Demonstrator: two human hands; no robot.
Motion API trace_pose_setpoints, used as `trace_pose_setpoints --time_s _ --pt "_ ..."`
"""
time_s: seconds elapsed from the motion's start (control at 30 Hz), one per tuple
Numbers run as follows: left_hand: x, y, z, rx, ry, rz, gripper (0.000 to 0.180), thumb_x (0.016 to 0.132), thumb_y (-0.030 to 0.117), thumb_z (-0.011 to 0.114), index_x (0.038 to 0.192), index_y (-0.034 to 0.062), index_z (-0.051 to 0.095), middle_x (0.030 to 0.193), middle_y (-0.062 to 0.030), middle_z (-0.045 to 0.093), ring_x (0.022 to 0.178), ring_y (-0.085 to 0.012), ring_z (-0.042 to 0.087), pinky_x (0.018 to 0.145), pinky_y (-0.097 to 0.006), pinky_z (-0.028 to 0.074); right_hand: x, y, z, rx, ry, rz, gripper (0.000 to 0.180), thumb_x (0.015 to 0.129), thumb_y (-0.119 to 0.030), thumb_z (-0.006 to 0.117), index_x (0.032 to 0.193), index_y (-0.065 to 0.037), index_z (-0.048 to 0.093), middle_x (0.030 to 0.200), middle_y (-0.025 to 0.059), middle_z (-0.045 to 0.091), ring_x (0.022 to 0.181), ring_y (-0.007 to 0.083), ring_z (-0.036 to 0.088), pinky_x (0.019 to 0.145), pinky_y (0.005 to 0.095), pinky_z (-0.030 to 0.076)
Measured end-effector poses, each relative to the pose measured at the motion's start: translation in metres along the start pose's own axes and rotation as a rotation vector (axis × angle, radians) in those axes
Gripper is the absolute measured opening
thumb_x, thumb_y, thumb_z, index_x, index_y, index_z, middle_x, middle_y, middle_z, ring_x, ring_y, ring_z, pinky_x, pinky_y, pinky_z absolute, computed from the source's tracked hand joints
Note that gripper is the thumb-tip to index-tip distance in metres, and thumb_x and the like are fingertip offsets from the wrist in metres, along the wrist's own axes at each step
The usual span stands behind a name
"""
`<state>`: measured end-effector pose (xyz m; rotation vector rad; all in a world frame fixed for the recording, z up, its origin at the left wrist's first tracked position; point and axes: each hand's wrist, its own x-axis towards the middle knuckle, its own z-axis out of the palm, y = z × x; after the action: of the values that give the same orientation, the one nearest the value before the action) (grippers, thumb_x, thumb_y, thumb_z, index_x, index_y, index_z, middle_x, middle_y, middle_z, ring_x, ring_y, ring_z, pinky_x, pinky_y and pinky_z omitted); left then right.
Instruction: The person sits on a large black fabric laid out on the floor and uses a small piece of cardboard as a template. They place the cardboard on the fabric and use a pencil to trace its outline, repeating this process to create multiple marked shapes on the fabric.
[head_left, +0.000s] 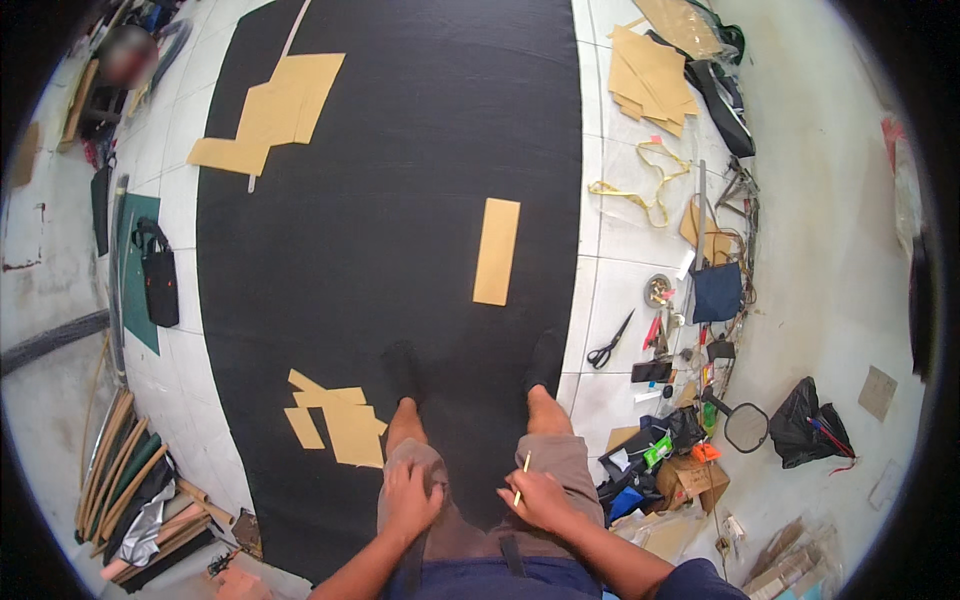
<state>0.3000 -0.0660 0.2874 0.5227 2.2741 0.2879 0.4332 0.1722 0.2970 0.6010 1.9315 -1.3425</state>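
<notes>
While we stand on the black fabric sheet [400,200] spread over the white tiled floor [620,280], our right hand [540,498] rests on the right thigh with its fingers closed around a thin pale stick [522,476], perhaps a pencil or marking chalk, whose long axis runs up and slightly right, its free end pointing away from us toward the feet. Our left hand [408,495] lies flat on the left thigh, fingers loosely spread and holding nothing. The nearest pattern piece, a tan rectangular card [497,251], lies ahead of the right foot, its long side running away from us, so the right hand with the stick is the nearer one to it. A cluster of tan cut shapes [335,415] sits just left of the left foot, and another larger group [272,112] lies far ahead on the left. Off the sheet to the right we see black-handled scissors [610,343], a yellow tape measure [640,185], a dark blue pouch [717,292], a stack of brown card pieces [650,80], a brown cardboard box [690,478] and a black plastic bag [805,420]; a small black bag with handles [158,275] sits to the left
</notes>
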Motion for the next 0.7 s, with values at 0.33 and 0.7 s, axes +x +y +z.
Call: trace_pose_setpoints --time_s 0.33,0.7 --pt "-0.102 0.107 -0.028 -0.179 -0.803 0.047 0.026 0.09 0.028 0.064 0.103 0.0073 0.071 0.102 -0.0156 0.068 0.099 -0.0328 0.064 0.088 -0.042 0.05 -0.116 0.089 -0.075 0.05 -0.444 -0.276 0.024 0.093 -0.025 0.068 0.101 -0.008 0.053 0.096 0.0152 0.064 0.099 0.039 0.066 0.084 0.0537 0.048" --pt "-0.086 0.072 0.118 -0.691 -1.7 0.119 0.032 0.095 0.027 0.061 0.119 0.007 0.067 0.122 -0.0121 0.068 0.111 -0.0256 0.064 0.095 -0.042 0.049 -0.045 0.1 -0.047 0.433 -0.532 -0.244 0.025 0.096 -0.03 0.067 0.103 -0.009 0.054 0.084 0.0153 0.062 0.076 0.0404 0.065 0.069 0.0491 0.052"
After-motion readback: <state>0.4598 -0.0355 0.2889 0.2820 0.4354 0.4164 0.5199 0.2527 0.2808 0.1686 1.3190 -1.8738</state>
